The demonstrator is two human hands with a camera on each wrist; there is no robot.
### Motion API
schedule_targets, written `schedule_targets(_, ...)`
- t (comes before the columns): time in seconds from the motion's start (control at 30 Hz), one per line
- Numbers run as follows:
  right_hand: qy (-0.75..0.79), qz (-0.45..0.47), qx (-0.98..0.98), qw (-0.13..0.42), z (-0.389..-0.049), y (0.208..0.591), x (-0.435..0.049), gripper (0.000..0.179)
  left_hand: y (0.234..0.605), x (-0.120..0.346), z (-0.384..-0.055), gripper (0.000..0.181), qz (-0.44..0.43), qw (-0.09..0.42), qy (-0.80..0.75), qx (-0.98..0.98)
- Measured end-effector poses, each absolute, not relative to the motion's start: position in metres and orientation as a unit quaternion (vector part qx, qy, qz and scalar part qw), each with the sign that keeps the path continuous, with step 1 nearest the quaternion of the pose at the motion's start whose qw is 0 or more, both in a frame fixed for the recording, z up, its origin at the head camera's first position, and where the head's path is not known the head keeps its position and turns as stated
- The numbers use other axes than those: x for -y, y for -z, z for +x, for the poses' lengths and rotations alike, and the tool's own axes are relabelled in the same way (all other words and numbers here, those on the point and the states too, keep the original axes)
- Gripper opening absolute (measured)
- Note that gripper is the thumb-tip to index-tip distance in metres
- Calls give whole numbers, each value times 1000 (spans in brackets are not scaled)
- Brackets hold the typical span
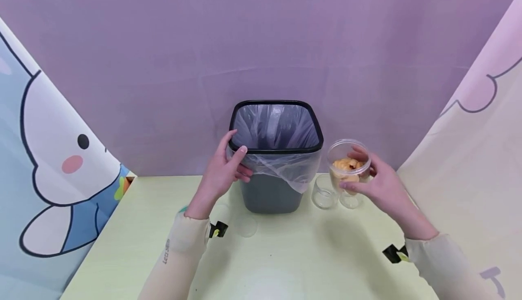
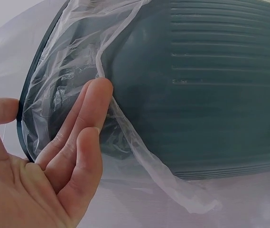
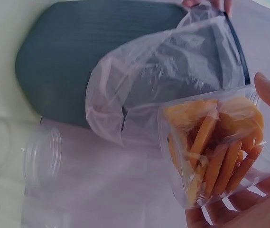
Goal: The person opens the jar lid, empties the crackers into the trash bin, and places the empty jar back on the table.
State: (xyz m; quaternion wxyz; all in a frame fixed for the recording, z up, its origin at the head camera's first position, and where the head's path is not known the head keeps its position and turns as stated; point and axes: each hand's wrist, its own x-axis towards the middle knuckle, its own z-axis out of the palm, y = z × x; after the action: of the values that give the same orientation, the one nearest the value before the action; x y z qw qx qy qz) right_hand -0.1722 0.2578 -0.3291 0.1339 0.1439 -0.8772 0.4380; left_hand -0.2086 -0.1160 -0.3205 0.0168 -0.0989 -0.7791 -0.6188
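A grey trash bin (image 1: 272,193) with a black rim stands upright at the back of the table, lined with a clear plastic bag (image 1: 293,173) folded over its outside. My left hand (image 1: 223,168) touches the rim's left front corner, its fingers fairly straight against the bag, as the left wrist view (image 2: 73,147) shows. Right of the bin, my right hand (image 1: 377,177) grips a clear plastic jar (image 1: 340,173), raised above the table. Inside the jar are orange-yellow snack pieces (image 3: 215,147), several of them flat slices. The jar's mouth looks uncovered.
Two clear jars stand on the table (image 1: 277,263) below the held one: one jar (image 1: 324,195) beside the bin, another (image 1: 350,200) partly hidden. A clear round lid (image 1: 246,226) lies in front of the bin. A purple cloth (image 1: 261,41) hangs close behind.
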Motion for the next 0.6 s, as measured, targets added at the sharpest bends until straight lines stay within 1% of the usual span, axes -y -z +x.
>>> schedule_targets(0.17,-419,142,885,143,-184,316,-261,89,321,115,-209,65,-103,17,627,772)
schedule_targets(0.43,-371,142,906,145,-204,287,-261,92,302,112,-195,60,-97,5,628,772)
schedule_targets(0.6,-341,145,918,144,-216,272,-259,91,308,113,-200,60,-95,4,629,772)
